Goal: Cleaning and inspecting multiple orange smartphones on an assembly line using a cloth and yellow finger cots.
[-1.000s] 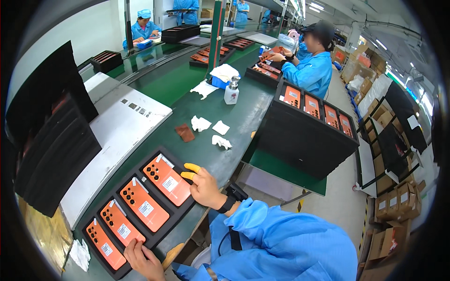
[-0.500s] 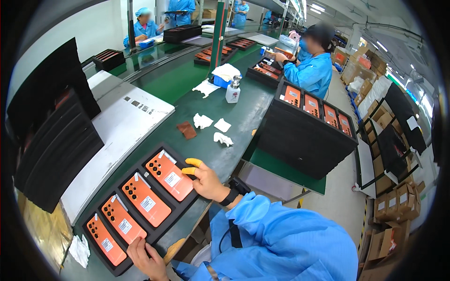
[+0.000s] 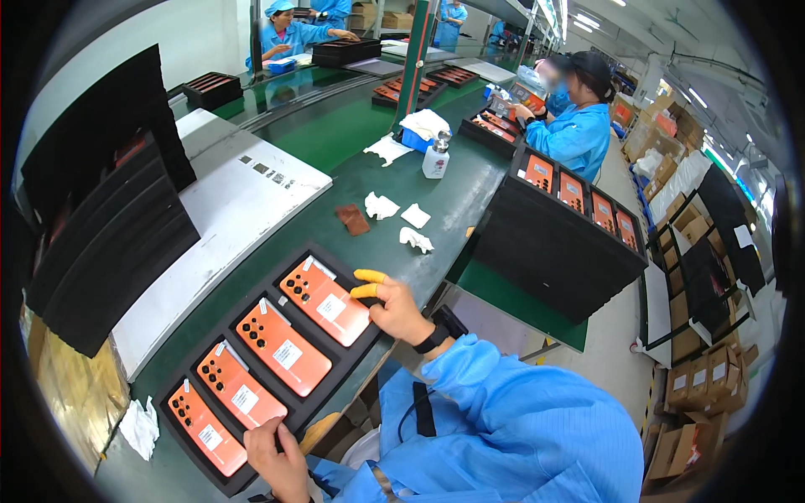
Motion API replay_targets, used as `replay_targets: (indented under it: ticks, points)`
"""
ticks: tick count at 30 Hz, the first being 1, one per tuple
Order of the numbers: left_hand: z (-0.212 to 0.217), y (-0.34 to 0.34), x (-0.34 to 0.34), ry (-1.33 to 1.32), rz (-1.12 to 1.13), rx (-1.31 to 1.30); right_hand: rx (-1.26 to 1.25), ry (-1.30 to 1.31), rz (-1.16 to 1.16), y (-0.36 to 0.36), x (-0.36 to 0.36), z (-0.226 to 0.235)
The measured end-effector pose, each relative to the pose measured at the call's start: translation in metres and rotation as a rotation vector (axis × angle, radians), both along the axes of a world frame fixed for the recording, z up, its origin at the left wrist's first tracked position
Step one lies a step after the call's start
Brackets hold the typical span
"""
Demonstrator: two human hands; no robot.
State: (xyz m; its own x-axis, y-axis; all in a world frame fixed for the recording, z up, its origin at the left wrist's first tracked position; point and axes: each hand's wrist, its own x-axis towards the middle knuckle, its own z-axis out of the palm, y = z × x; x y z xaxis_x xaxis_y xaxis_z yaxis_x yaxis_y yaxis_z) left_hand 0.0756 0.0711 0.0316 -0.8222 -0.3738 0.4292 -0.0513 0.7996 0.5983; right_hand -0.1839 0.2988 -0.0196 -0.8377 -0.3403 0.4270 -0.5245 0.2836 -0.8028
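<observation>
A black foam tray holds orange phones in a row, backs up, with round camera lenses and white labels. My left hand is at the lower end of the second phone from the left, fingers curled and thumb close against its edge. My right hand wears yellow finger cots on two fingers, which stretch apart over the tray's right rim. Beside it lies the rightmost phone; its neighbour and the leftmost phone also rest in their slots. The right thumb is hidden.
Black trays stand stacked to the right and left. A white board lies beyond my tray. Past it are a brown cloth, white wipes and a pump bottle. A co-worker handles phones farther along.
The view shifts slightly, and the tray appears to stay in place. My left fingers draw closer to the second phone's lower end. A distant co-worker now reaches toward a black tray.
</observation>
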Motion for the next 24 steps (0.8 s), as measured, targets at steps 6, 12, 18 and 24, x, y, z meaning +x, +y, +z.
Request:
replay_targets:
  ticks: [6,12,18,24]
  points:
    - [0.008,-0.010,-0.005,-0.098,0.059,0.078,-0.017,0.075,-0.053,-0.005,0.035,-0.001]
    - [-0.003,-0.012,-0.011,-0.186,0.145,-0.002,-0.075,0.053,-0.086,-0.008,0.034,-0.007]
    - [-0.003,-0.008,-0.015,-0.163,0.152,-0.066,-0.087,0.073,-0.130,-0.004,0.034,-0.008]
    - [0.004,-0.002,-0.015,-0.144,0.154,-0.011,-0.102,0.063,-0.107,-0.004,0.036,-0.009]
